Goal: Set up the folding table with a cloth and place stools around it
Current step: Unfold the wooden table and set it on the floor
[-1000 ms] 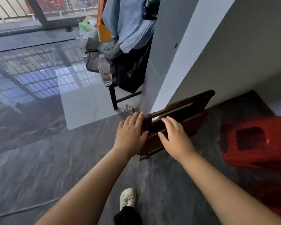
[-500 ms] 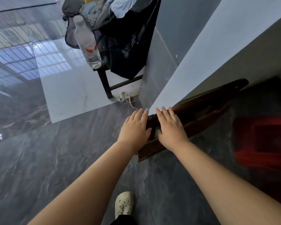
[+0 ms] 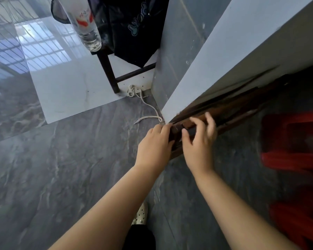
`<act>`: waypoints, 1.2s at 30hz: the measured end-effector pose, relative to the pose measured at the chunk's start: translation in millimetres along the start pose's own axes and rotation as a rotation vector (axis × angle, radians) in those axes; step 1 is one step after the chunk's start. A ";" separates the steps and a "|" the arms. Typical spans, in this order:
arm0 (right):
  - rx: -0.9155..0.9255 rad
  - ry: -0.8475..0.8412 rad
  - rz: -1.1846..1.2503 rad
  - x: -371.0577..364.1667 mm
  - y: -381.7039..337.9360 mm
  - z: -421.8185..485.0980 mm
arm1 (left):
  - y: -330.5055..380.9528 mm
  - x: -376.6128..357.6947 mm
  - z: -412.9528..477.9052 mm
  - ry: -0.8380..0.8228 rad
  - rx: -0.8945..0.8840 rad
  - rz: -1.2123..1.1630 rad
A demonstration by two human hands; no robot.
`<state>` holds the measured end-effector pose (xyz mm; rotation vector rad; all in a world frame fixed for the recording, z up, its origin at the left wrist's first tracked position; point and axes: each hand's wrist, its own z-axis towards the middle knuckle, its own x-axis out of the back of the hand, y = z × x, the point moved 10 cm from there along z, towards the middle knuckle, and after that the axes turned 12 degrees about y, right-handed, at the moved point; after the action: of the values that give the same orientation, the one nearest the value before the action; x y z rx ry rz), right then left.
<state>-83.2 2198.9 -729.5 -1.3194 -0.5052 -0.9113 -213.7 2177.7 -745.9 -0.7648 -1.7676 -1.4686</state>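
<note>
A dark brown folded wooden table [image 3: 229, 107] leans flat against the pale wall, its near end at the wall's corner. My left hand [image 3: 154, 147] curls around that near end, fingers over the edge. My right hand [image 3: 199, 139] sits just beside it on the table's face, thumb and fingers hooked on a slat. Stacked red plastic stools [image 3: 294, 147] stand on the floor at the right, blurred. No cloth for the table is visible.
A dark wooden chair [image 3: 108, 73] at the top holds dark clothing [image 3: 134, 29] and a clear water bottle [image 3: 85, 24]. A white cord [image 3: 146, 103] trails across the floor to the wall corner. Grey marble floor spreads left; my cream shoe [image 3: 141, 213] is below.
The view has come closer and lower to the folded table. Both hands slid toward its near end, and the right hand's fingers went from lying flat to hooking on a slat.
</note>
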 end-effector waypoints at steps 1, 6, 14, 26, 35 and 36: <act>-0.104 0.062 0.036 6.6 14.6 -0.6 | 3.9 -2.9 -7.8 -0.011 -0.002 0.014; -1.088 0.114 0.655 7.6 101.4 -31.8 | 24.3 -16.8 -45.7 -0.045 -0.023 0.007; -1.258 0.075 0.720 45.5 123.4 -76.9 | 59.8 -49.0 -116.5 -0.184 -0.143 0.007; -1.232 -0.140 0.616 111.0 177.5 -201.7 | 94.5 -96.6 -269.9 -0.320 -0.224 0.131; -1.046 -0.476 0.389 143.0 166.2 -350.3 | 77.9 -102.7 -442.9 -0.313 -0.102 0.115; -1.035 -0.507 0.373 145.6 162.6 -366.8 | 74.9 -101.4 -460.5 -0.323 -0.089 0.109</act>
<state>66.7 1804.5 -793.9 -2.5206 -0.1181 -0.4953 -27.9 1738.0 -736.6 -1.1819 -1.8683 -1.4189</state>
